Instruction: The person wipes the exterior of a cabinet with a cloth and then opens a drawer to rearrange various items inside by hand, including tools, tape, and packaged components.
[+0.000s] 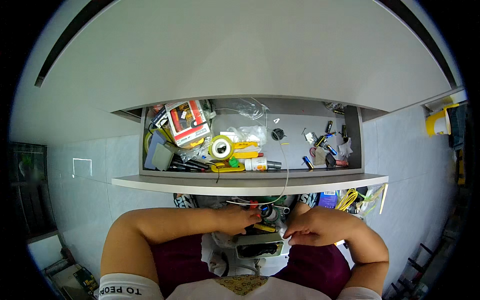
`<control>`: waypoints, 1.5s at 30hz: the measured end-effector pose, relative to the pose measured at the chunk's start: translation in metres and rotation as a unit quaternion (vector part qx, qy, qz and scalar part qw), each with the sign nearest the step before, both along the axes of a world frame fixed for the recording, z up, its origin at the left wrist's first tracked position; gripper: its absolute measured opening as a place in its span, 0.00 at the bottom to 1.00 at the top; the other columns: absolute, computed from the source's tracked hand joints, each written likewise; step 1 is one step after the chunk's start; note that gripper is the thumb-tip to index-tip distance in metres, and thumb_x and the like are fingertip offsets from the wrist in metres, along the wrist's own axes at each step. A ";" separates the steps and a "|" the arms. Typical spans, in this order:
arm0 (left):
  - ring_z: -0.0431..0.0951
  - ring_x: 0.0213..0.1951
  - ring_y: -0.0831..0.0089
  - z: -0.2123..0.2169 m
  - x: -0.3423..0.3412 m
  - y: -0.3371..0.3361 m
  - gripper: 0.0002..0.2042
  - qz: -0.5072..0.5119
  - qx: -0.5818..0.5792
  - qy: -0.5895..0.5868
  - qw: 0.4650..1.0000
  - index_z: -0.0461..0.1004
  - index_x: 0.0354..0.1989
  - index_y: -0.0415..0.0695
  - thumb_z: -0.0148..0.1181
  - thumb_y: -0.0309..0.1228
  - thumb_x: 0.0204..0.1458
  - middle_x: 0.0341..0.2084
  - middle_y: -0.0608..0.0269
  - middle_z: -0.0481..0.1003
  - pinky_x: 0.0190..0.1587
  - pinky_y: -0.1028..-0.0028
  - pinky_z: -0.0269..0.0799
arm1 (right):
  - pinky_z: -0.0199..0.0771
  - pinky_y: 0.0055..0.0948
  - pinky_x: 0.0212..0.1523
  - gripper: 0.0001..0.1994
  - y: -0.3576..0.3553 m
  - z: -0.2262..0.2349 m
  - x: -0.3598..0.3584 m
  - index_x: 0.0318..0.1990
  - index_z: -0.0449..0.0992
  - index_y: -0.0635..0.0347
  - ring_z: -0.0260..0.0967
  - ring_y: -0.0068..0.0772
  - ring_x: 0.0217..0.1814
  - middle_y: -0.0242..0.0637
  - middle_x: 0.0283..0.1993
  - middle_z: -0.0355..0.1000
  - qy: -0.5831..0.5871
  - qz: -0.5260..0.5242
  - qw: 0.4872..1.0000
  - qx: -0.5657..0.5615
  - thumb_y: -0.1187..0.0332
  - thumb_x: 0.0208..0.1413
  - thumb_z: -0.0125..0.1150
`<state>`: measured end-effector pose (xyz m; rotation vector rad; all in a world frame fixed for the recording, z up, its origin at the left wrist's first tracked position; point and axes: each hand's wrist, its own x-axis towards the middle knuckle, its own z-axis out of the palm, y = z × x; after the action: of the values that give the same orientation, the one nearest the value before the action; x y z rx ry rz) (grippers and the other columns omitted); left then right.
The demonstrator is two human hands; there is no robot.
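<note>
My left hand (237, 218) reaches in from the left over a jumble of small things between my knees. Its fingers are bent, and what they grip, if anything, is too small to tell. Just beyond its fingertips lie a dark round item (266, 210) and a yellow piece (265, 228). My right hand (314, 226) comes from the right with curled fingers, thumb and fingertips at a small whitish thing beside the pale box (243, 251). Dark items lie in this box. A thin white cable (287, 175) hangs from the drawer over its front toward my hands.
The open drawer (250, 185) holds a red and white package (187, 122), a tape roll (221, 147), a white bottle (255, 164), a grey coiled cord (278, 134) and several batteries (328, 127). On the floor at right sit yellow cable (347, 199) and a blue box (328, 200).
</note>
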<state>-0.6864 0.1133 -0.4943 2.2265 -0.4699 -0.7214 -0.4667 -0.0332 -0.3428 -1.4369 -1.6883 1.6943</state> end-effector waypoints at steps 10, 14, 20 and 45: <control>0.78 0.29 0.78 0.145 0.017 0.152 0.08 0.166 -0.213 0.122 0.955 0.77 0.35 0.40 0.62 0.31 0.51 0.26 0.62 0.79 0.30 0.76 0.72 | 0.70 0.22 0.33 0.12 0.166 -0.068 0.006 0.42 0.74 0.67 0.68 0.21 0.31 0.33 0.33 0.73 -0.004 -0.375 0.926 -0.035 0.67 0.54 0.61; 0.79 0.33 0.60 0.118 -0.029 0.212 0.13 0.580 0.081 -0.087 0.806 0.77 0.35 0.36 0.63 0.35 0.47 0.28 0.50 0.78 0.38 0.68 0.73 | 0.67 0.33 0.53 0.39 0.250 -0.128 -0.025 0.60 0.57 0.70 0.64 0.42 0.56 0.53 0.56 0.63 -0.015 -0.409 0.894 -0.185 0.53 0.48 0.67; 0.70 0.52 0.49 0.079 -0.058 0.244 0.38 0.552 0.208 0.082 0.803 0.58 0.59 0.33 0.67 0.41 0.42 0.47 0.37 0.70 0.54 0.63 0.65 | 0.60 0.42 0.60 0.45 0.301 -0.182 -0.073 0.60 0.51 0.78 0.62 0.50 0.59 0.60 0.58 0.60 0.122 -0.499 0.824 -0.241 0.53 0.44 0.69; 0.75 0.41 0.60 0.123 -0.074 0.229 0.25 0.595 0.033 -0.022 0.803 0.64 0.50 0.39 0.66 0.32 0.44 0.36 0.48 0.74 0.44 0.66 0.69 | 0.69 0.37 0.48 0.19 0.244 -0.086 -0.064 0.48 0.71 0.60 0.71 0.36 0.49 0.39 0.46 0.73 0.255 -0.494 0.762 -0.332 0.61 0.51 0.63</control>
<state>-0.7605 0.3427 -0.3709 2.0545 0.9233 0.0170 -0.5304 0.2110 -0.4289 -1.4737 0.0999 1.7527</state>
